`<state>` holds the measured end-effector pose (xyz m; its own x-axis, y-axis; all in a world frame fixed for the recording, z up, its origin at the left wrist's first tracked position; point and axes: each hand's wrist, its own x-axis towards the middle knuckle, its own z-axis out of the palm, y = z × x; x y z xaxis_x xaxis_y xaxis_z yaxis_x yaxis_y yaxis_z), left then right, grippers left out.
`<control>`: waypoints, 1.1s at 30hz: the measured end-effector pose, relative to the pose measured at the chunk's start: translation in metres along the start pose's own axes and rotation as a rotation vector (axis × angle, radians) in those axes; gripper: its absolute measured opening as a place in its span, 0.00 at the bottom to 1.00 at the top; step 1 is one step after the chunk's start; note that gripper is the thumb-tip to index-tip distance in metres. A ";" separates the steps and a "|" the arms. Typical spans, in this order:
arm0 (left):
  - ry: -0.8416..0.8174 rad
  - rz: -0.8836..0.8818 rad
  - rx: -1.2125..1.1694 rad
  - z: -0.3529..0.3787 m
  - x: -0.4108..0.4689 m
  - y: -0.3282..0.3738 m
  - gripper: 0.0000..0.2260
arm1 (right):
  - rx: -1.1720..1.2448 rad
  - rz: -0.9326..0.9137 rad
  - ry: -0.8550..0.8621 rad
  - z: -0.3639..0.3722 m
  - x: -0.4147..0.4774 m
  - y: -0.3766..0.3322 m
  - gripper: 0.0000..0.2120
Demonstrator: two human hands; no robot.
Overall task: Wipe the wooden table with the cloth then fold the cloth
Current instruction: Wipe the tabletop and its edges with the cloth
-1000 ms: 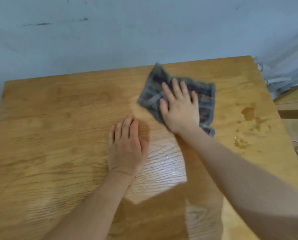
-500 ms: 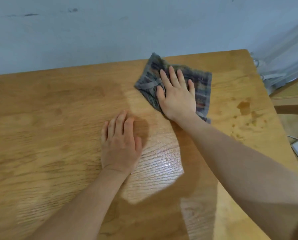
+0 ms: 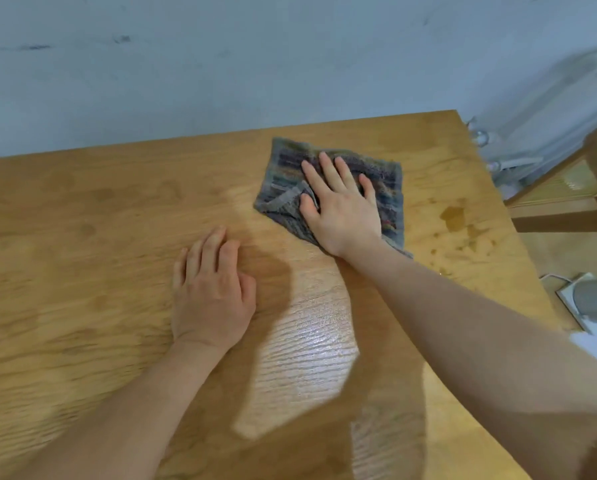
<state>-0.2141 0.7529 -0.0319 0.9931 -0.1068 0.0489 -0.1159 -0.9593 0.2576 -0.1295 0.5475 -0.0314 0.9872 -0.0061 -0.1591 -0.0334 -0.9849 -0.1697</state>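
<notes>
Step in hand: wiping; folding not begun.

Cloth: grey, striped, rumpled square of towelling [image 3: 387,174], lying flat on the far right part of the bench, one corner turned over at its left.

Right hand [image 3: 342,206]: open, fingers spread, palm pressed flat on the cloth; grips nothing.

Left hand [image 3: 212,292]: open, flat on bare wood near the centre, apart from the cloth, apparently bracing.

Next move, as judged: slide the pressed cloth right toward the dark blotches and small spots [image 3: 454,216] near the right edge, which look unwiped; keep pressure even.

Surface: light oak-grained wooden bench [image 3: 82,254], glossy, a bright patch of reflected light at near centre.

Room: pale blue-grey scuffed wall [image 3: 220,64] behind the far edge; white pipe-like fittings [image 3: 549,109] at far right; wooden furniture partly seen beyond the right edge.
</notes>
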 end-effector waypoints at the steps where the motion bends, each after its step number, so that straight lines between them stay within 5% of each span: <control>1: -0.003 -0.006 -0.002 -0.001 0.000 0.001 0.20 | 0.028 0.004 0.004 0.002 -0.008 -0.002 0.27; 8: -0.143 0.127 0.135 -0.005 0.003 0.019 0.26 | 0.003 -0.099 -0.004 0.016 -0.144 0.021 0.25; 17: -0.070 0.161 -0.120 0.034 0.036 0.134 0.28 | 0.052 0.050 0.036 -0.009 -0.014 0.054 0.25; 24: -0.075 0.161 -0.027 0.037 0.041 0.134 0.29 | -0.107 -0.052 0.028 -0.020 -0.102 0.104 0.26; 33: -0.117 0.147 0.010 0.036 0.043 0.134 0.24 | -0.009 0.036 -0.047 -0.030 0.040 0.126 0.29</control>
<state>-0.1861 0.6104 -0.0303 0.9610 -0.2751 -0.0273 -0.2602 -0.9336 0.2465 -0.0898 0.4182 -0.0296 0.9769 -0.0338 -0.2109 -0.0675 -0.9857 -0.1547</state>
